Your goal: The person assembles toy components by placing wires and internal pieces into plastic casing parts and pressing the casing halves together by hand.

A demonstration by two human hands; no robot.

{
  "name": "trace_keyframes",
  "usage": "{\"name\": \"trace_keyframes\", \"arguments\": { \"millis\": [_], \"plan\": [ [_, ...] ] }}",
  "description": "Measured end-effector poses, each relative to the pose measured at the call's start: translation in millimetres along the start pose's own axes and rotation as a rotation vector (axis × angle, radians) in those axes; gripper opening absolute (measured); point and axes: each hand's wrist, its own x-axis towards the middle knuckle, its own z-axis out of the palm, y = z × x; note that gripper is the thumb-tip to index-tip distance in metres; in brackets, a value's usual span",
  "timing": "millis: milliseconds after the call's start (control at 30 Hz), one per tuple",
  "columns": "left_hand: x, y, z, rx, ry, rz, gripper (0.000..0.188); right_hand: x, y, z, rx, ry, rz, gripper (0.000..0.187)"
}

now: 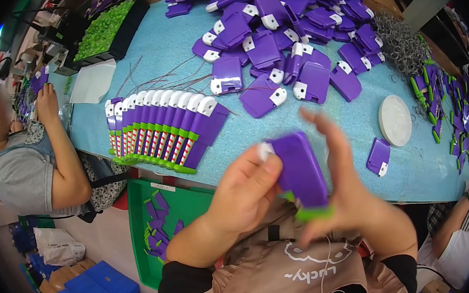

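Note:
Above my lap my left hand (241,191) pinches a flat purple plastic case (302,168) by its white corner. Bright green parts show at the case's lower end. My right hand (358,197) is beside the case's right edge, blurred by motion, its fingers spread and the thumb low near the green end; whether it touches the case I cannot tell. Left of my hands, a neat fanned row of assembled purple cases (159,125) lies on the blue table, with white tops, red-and-white striped edges, green ends and thin wires.
A big heap of purple-and-white cases (262,48) covers the table's far side. On the right are a white round dish (395,121), a single case (379,156), metal rings (399,37) and purple-green pieces (458,119). A green bin (141,234) stands lower left. People sit on both sides.

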Motion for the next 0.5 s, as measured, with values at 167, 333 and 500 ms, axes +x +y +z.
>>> {"name": "trace_keyframes", "arguments": {
  "millis": [167, 333, 500],
  "plan": [
    [13.3, 54.5, -23.6, 1.690, 0.061, 0.783, 0.020, 65.9, -3.5, -2.5, -0.465, 0.094, -0.120, 0.052],
    [44.9, 72.8, -28.6, 2.177, 0.251, 0.774, 0.040, 131.4, 54.6, 39.4, -0.795, 0.149, -0.302, 0.028],
    [39.9, 81.4, -42.6, 2.355, 0.236, 0.486, 0.050, 76.7, 52.9, 16.1, -0.829, 0.016, -0.223, 0.033]
  ]
}}
